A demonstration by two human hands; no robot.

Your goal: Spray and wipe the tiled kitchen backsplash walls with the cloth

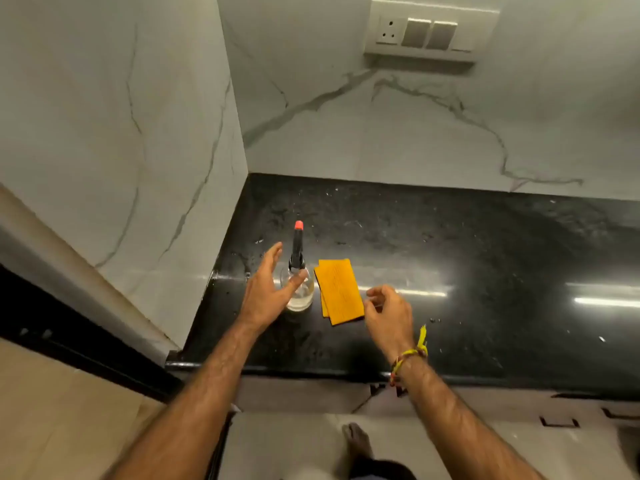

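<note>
A clear spray bottle [300, 292] with a black head and orange nozzle tip stands on the black granite counter [450, 258]. My left hand [268, 289] is open, fingers spread, just left of the bottle with the thumb across its front; it holds nothing. A folded orange cloth [341, 291] lies flat right of the bottle. My right hand [388, 311] hovers at the cloth's right edge, fingers loosely curled, holding nothing. White marble-look tiled walls rise behind [398, 133] and to the left [121, 133] of the counter.
A white switch and socket plate [429, 29] is mounted high on the back wall. The counter's front edge [311, 370] runs below my wrists, with cabinet fronts under it. Small crumbs dot the counter. A bare foot [356, 441] stands on the floor.
</note>
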